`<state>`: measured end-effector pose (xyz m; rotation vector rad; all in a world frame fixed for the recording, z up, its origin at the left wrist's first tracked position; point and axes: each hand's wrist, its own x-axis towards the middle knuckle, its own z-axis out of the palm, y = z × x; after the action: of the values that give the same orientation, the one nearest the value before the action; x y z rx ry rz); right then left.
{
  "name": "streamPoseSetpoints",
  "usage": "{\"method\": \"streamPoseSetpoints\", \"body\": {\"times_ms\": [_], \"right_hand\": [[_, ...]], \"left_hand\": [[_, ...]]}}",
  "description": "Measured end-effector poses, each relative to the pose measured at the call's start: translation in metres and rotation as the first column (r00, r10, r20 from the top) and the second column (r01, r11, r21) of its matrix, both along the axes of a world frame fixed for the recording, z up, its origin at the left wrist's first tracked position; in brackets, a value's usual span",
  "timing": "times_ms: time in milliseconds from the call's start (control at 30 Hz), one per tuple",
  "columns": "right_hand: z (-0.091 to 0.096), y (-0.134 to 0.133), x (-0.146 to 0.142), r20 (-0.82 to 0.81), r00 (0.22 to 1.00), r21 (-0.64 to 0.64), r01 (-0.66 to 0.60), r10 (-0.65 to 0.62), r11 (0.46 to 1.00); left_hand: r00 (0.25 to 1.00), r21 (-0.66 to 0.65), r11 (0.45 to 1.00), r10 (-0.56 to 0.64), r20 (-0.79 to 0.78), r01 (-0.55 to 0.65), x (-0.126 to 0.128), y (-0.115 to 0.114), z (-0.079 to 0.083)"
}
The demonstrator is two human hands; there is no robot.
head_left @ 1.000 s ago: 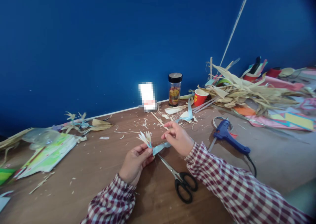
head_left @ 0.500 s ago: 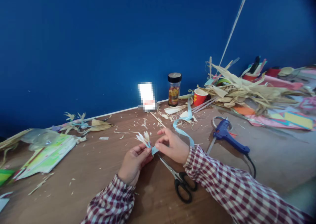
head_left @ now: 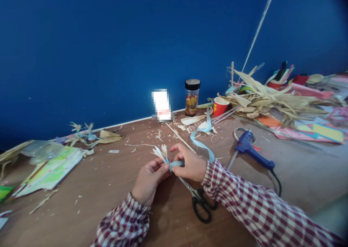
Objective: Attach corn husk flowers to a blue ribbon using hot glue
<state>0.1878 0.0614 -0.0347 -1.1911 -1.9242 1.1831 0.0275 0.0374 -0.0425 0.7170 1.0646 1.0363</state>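
Note:
Pinched between thumb and fingers, my left hand (head_left: 150, 176) holds a small husk flower (head_left: 161, 152) with pale petals and a light blue stem. My right hand (head_left: 190, 163) grips a light blue ribbon (head_left: 177, 163) whose end meets the flower's stem. More of this ribbon runs behind my right hand and curls over the table toward the back. Black-handled scissors (head_left: 201, 205) lie just below my right hand, their tips partly hidden near my fingers. To the right of that hand rests a blue glue gun (head_left: 252, 151) with a glue stick in its rear.
A brown table (head_left: 89, 210) carries scattered husk scraps. Along the blue wall stand a bright blurred device (head_left: 162, 105), a black-lidded jar (head_left: 191, 100) and a red paper cup (head_left: 220, 106). Corn husks (head_left: 272, 98) pile up at right; a green-and-white sheet (head_left: 51, 171) lies left.
My right hand has shifted slightly, and the ribbon now loops from the stem to its fingers. My left hand and the flower have moved a little to the right.

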Motion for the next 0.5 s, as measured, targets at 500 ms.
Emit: {"method": "streamPoseSetpoints", "body": {"times_ms": [500], "right_hand": [[0.001,0.012,0.007,-0.243,0.970,-0.159,-0.058,0.017,0.986]], "left_hand": [[0.993,0.006,0.996,0.090,-0.077,-0.090,-0.002,0.002,0.004]]}}
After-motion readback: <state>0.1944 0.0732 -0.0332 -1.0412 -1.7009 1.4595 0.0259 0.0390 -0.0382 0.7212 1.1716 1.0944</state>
